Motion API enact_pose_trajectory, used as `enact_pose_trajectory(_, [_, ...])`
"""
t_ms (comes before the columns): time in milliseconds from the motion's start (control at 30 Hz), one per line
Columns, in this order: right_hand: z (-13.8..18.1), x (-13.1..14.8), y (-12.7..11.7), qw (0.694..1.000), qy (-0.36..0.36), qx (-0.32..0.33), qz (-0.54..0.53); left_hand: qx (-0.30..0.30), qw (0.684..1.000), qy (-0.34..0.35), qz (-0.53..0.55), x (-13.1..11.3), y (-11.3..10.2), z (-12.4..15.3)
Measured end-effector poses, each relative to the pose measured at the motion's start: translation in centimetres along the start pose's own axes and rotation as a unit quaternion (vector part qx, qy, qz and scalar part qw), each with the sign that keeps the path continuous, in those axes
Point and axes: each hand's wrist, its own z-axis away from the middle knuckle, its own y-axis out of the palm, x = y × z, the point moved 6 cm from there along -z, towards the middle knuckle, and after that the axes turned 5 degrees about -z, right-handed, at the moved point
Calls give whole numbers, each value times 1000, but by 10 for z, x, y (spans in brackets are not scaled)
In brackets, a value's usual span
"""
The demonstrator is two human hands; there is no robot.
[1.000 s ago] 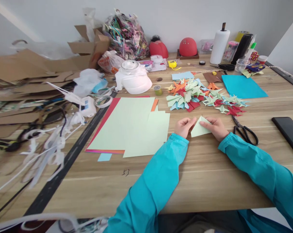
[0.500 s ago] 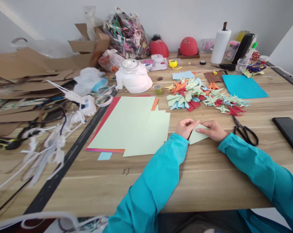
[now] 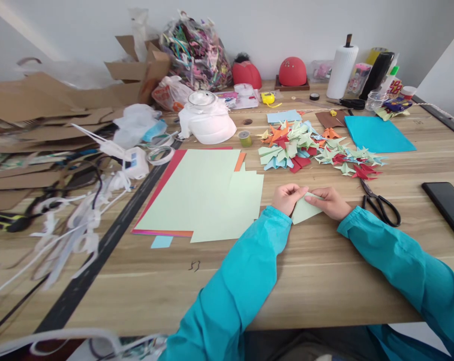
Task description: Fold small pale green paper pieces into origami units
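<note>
A small folded piece of pale green paper [image 3: 305,211] is held just over the table between my two hands. My left hand [image 3: 286,198] pinches its upper left edge, and my right hand [image 3: 331,202] grips its upper right part with the thumb on top. Folded paper cranes [image 3: 292,143] in green, orange, red and blue lie in a heap beyond my hands. To the left rests a stack of large pale green sheets [image 3: 197,193] with red and orange paper underneath. Black-handled scissors [image 3: 381,206] lie beside my right wrist.
A black phone [image 3: 448,210] lies at the right. Blue paper [image 3: 379,134] is behind the cranes. A spool of thread [image 3: 244,138] and a white cloth-wrapped jar [image 3: 207,120] stand farther back. White cables [image 3: 84,225] and flattened cardboard [image 3: 35,135] crowd the left side.
Both hands keep their hold on the green paper in nearly the same place. My right thumb has shifted very slightly; the other things stay where they were.
</note>
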Motion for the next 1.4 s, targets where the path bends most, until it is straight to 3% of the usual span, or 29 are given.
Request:
enact_pose_trajectory(167, [1, -3, 0, 999, 22, 1, -48, -4, 1000, -1, 4, 0, 0, 0])
enact_pose_trajectory(300, [0, -1, -4, 1000, 10, -18, -12, -38, 999, 5, 9, 1, -4, -1])
enact_pose_trajectory(467, [0, 1, -12, 997, -9, -81, 11, -64, 997, -10, 45, 7, -5, -2])
enact_pose_trajectory(633, [1, -1, -22, 981, 5, -181, -75, -80, 990, -39, 111, 15, -7, -7])
enact_pose_trajectory(767, [0, -2, -27, 969, -25, -212, -123, -116, 981, -46, 150, 14, -11, -7])
enact_pose_trajectory(1033, [-1, -11, -34, 957, -26, -250, -143, -86, 987, -47, 126, 7, -6, -3])
enact_pose_trajectory(1400, [-1, -10, -35, 951, -20, -254, -172, -86, 971, -77, 208, 5, -8, -3])
